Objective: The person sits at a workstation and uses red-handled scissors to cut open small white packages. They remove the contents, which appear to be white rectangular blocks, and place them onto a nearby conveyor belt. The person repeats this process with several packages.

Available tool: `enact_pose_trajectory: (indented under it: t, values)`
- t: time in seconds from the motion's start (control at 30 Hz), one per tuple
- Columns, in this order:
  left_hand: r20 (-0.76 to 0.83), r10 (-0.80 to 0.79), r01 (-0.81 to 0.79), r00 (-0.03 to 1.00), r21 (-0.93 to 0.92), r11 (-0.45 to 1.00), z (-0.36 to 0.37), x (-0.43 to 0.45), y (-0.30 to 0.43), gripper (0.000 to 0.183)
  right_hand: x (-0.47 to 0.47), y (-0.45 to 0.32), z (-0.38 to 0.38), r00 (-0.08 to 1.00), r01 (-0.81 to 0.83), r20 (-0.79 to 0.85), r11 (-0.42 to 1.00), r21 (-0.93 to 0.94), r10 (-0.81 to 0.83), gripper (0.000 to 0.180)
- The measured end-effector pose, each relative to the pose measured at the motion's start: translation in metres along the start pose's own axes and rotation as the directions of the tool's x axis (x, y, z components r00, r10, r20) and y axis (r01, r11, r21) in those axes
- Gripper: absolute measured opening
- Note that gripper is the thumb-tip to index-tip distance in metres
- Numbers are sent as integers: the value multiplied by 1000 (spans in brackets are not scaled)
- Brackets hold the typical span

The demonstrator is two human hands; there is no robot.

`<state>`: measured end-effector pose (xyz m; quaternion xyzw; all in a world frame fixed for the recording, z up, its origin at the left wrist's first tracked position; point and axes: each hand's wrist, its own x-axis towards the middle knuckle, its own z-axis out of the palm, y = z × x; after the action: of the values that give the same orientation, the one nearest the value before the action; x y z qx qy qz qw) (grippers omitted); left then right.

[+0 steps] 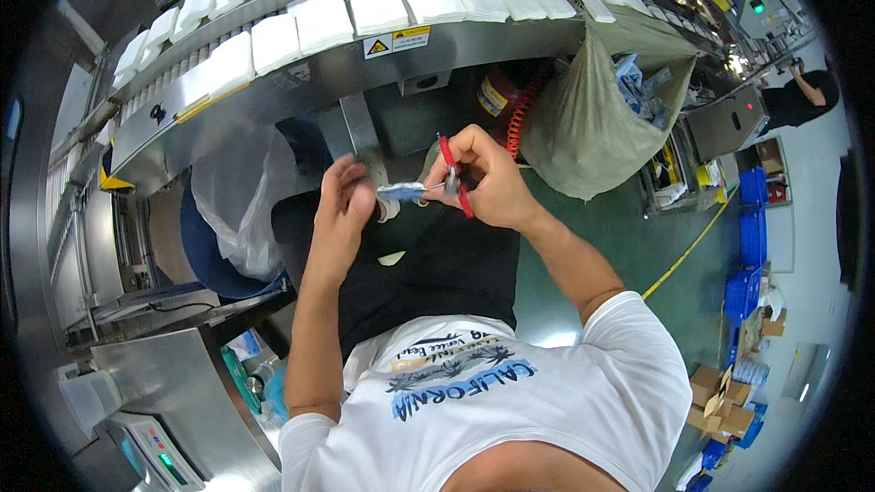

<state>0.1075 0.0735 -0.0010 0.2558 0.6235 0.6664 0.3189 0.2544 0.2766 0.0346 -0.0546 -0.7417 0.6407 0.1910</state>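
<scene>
My right hand (pixel 495 181) grips red-handled scissors (pixel 448 164), with the metal pivot towards my left hand. A small blue-and-silver packet (pixel 403 192), blurred, lies level between my hands. Its right end meets the scissor tips and right fingertips; whether blades or fingers hold it is unclear. My left hand (pixel 344 201) is by the packet's left end, fingers curled and blurred, and I cannot tell if it touches the packet. A pale scrap (pixel 392 258) rests on my black trousers below.
Ahead runs a steel conveyor (pixel 273 75) bearing several white folded stacks (pixel 321 20). A clear-lined blue bin (pixel 205 246) stands at left, a sack of blue wrappers (pixel 581 123) at right. A red coiled hose (pixel 523 116) hangs beneath. A scale (pixel 160 447) sits lower left.
</scene>
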Motion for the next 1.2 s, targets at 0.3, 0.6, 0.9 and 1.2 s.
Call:
enact_pose_trajectory:
  t: [0.3,0.6,0.9,1.2]
  values:
    - [22,276,-274,961,-70,959,44,5,12,7,-15,-4,11,986,-116,-75,940,320,147,43]
    - [-354,156,-306,922,-421,854,-24,32,22,16,-54,-2,8,991,-135,-11,986,96,137,43]
    - [-182,191,-243,965,-333,911,8,26,34,12,-36,13,-10,989,-29,-137,991,133,47,42]
    - [60,188,-143,980,-444,885,33,27,29,13,-20,-12,-33,945,-3,-326,1000,-25,-5,38]
